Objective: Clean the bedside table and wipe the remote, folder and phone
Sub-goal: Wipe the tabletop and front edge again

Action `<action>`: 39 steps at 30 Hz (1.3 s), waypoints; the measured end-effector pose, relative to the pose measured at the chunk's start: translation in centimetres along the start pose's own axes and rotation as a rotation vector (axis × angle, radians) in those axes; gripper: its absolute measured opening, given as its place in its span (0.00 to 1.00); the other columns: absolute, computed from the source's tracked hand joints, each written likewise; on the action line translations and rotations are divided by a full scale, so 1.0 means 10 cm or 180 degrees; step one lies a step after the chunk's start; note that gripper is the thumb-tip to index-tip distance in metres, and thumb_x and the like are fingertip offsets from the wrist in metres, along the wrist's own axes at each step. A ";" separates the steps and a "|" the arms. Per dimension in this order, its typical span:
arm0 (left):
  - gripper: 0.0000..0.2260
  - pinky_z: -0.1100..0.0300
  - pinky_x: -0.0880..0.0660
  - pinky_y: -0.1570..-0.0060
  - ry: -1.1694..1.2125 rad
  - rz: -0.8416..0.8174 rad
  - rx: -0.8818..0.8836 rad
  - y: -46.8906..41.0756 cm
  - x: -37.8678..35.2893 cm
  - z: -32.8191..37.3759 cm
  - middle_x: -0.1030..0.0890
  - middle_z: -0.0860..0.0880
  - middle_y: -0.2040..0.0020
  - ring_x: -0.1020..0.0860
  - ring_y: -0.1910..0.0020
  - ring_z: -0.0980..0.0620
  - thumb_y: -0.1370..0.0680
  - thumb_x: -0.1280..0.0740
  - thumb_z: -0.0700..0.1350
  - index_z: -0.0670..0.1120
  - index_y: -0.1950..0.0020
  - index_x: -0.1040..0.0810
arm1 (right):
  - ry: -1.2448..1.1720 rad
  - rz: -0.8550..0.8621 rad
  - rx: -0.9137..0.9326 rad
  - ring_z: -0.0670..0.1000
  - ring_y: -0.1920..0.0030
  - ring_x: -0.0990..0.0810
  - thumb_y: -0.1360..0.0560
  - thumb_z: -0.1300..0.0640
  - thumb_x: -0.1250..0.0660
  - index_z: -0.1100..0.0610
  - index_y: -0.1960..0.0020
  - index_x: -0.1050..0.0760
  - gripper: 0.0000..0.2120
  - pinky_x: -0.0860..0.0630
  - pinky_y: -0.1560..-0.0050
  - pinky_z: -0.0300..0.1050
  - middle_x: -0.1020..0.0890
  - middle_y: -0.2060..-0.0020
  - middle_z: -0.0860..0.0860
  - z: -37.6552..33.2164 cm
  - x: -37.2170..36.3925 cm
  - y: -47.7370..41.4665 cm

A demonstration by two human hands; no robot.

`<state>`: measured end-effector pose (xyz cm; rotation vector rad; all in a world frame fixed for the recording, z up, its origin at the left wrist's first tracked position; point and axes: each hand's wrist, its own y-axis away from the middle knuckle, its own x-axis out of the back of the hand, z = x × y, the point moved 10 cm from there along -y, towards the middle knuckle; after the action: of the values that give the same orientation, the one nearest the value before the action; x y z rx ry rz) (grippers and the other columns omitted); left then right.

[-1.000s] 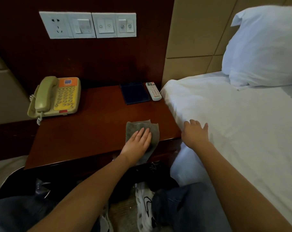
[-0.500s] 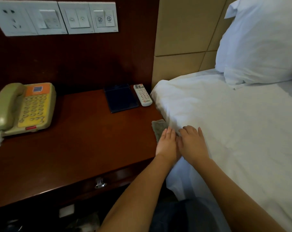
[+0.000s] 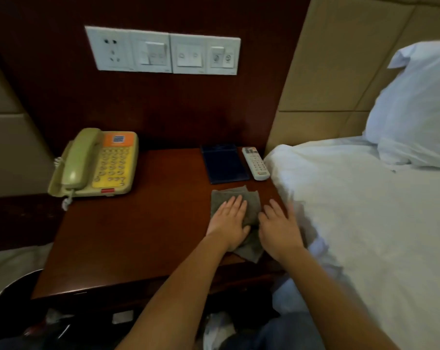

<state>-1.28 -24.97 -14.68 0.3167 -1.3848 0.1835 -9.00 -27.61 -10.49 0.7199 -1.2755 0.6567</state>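
Dark reddish wood of the bedside table (image 3: 128,236) lay under both hands, and its front edge was close to the person's blue trouser leg (image 3: 284,332) at the bottom of the view. The left hand (image 3: 230,221) lay flat with straight fingers on a grey cloth (image 3: 229,195), pressing it to the table top. One corner of the cloth came out under the wrist, near the table's front edge. The right hand (image 3: 279,227) lay just beside the left one, also flat, with its fingers a little spread and holding nothing. Whether it touched the cloth I could not tell. On the outer side of the right hand the white bed sheet (image 3: 365,210) touched the table's side.

Just beyond the fingertips of the left hand lay the dark blue folder (image 3: 225,164), flat and closed, and the white remote (image 3: 255,164) lay close beside it — between the folder and the sheet. Well apart to the left of the left hand stood the phone (image 3: 95,165), beige with a yellow keypad, its handset resting in the cradle.

Farther behind, a white switch panel (image 3: 163,51) sat on the dark wooden wall above the table. Beyond the right hand, a white pillow (image 3: 420,104) leaned against the beige headboard (image 3: 327,72).
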 end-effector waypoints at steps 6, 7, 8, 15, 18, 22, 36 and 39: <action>0.32 0.55 0.59 0.25 -0.0012 0.0042 0.0676 0.64 0.10 -1.13 0.59 0.46 0.22 0.59 0.23 0.50 0.19 0.51 0.59 0.45 0.22 0.60 | -0.0223 -0.0078 0.0537 0.55 0.23 0.55 0.19 0.55 0.49 0.58 0.23 0.47 0.25 0.62 0.27 0.64 0.45 0.23 0.55 -1.20 0.03 -0.20; 0.33 0.55 0.60 0.25 -0.0028 0.0061 0.0816 0.76 0.11 -1.30 0.59 0.46 0.22 0.59 0.23 0.50 0.19 0.51 0.60 0.44 0.22 0.60 | -0.0289 -0.0036 0.0642 0.55 0.23 0.54 0.19 0.55 0.49 0.58 0.24 0.45 0.24 0.61 0.27 0.63 0.44 0.24 0.55 -1.35 0.07 -0.23; 0.33 0.55 0.60 0.25 -0.0034 0.0089 0.0957 0.86 0.12 -1.46 0.59 0.46 0.22 0.60 0.23 0.50 0.19 0.52 0.61 0.44 0.22 0.60 | -0.0346 0.0020 0.0717 0.55 0.23 0.53 0.18 0.55 0.49 0.58 0.24 0.43 0.23 0.60 0.26 0.62 0.42 0.24 0.56 -1.45 0.12 -0.26; 0.35 0.53 0.60 0.25 -0.0102 0.0058 0.1431 1.05 0.08 -1.94 0.61 0.45 0.22 0.61 0.23 0.47 0.20 0.57 0.64 0.43 0.23 0.62 | -0.0396 0.0142 0.0314 0.57 0.30 0.36 0.20 0.55 0.45 0.57 0.32 0.33 0.17 0.43 0.27 0.55 0.29 0.34 0.56 -1.19 0.26 -0.57; 0.34 0.51 0.60 0.25 -0.0234 0.0037 0.1488 0.93 0.10 -1.96 0.62 0.42 0.22 0.61 0.23 0.45 0.20 0.59 0.62 0.41 0.23 0.63 | -0.0405 0.0061 -0.0048 0.56 0.32 0.33 0.21 0.54 0.43 0.57 0.32 0.33 0.18 0.37 0.30 0.52 0.29 0.35 0.56 -0.87 0.24 -0.77; 0.34 0.49 0.59 0.24 -0.0312 -0.0041 0.1448 0.59 0.15 -1.96 0.62 0.40 0.23 0.62 0.23 0.43 0.20 0.57 0.61 0.39 0.23 0.63 | -0.0440 0.0086 -0.0237 0.57 0.31 0.34 0.19 0.52 0.44 0.57 0.30 0.35 0.19 0.35 0.31 0.51 0.30 0.34 0.57 -0.66 0.24 -1.04; 0.38 0.49 0.61 0.25 -0.0140 0.0040 0.1238 -0.86 0.34 -2.05 0.62 0.43 0.22 0.62 0.23 0.44 0.22 0.56 0.66 0.42 0.23 0.62 | -0.0651 -0.0382 -0.0572 0.65 0.30 0.39 0.21 0.38 0.47 0.58 0.25 0.46 0.33 0.34 0.33 0.57 0.38 0.29 0.65 -0.44 0.06 -2.12; 0.37 0.49 0.61 0.25 -0.0103 0.0063 0.1155 -1.04 0.37 -2.10 0.62 0.44 0.22 0.62 0.23 0.46 0.21 0.55 0.65 0.43 0.22 0.62 | -0.1023 -0.0600 -0.0688 0.64 0.30 0.40 0.23 0.38 0.40 0.54 0.25 0.46 0.34 0.34 0.33 0.57 0.39 0.30 0.63 -0.40 0.06 -2.27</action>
<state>22.26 -28.16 -15.41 0.6092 -1.3844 0.4499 11.20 -38.52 -13.01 0.7745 -1.5231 0.2492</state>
